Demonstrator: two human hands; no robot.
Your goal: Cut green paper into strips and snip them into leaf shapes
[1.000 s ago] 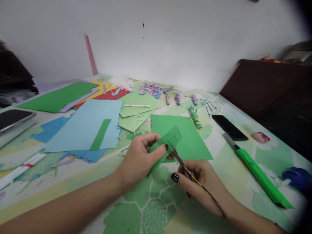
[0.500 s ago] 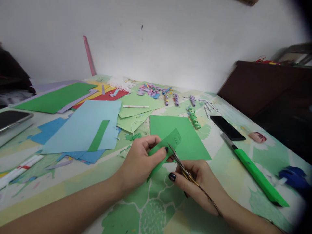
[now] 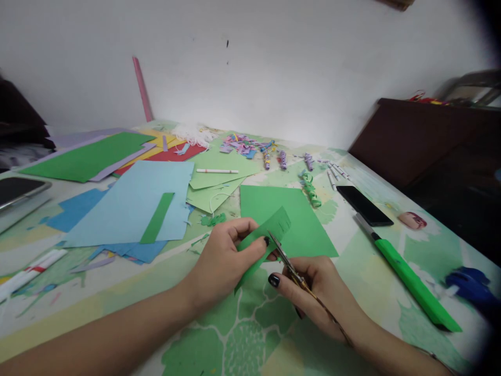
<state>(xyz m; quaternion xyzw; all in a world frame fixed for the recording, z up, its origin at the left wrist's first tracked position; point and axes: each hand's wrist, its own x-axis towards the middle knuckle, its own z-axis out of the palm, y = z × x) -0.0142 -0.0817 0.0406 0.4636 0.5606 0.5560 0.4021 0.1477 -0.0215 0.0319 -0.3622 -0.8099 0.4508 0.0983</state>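
Observation:
My left hand (image 3: 230,250) pinches a green paper strip (image 3: 281,222) between thumb and fingers, holding it tilted above the table. Short slits run into the strip's far end. In my right hand (image 3: 321,287) is a pair of scissors (image 3: 287,262), its blades at the edge of the strip near my left thumb. The fingers of my right hand partly hide the scissor handles. Behind both hands a green paper sheet (image 3: 309,219) lies flat on the table. Another green strip (image 3: 157,218) rests on a light blue sheet (image 3: 129,203) to the left.
A green utility knife (image 3: 415,282) with its blade out and a black phone (image 3: 364,204) lie at right. Curled paper rolls (image 3: 311,189), paper scraps (image 3: 240,144) and white string (image 3: 191,134) are further back. Coloured sheets (image 3: 90,156) are stacked at far left.
The scissor blades look slightly more closed, and my right thumb has shifted a little left. My left hand and the strip stay nearly still.

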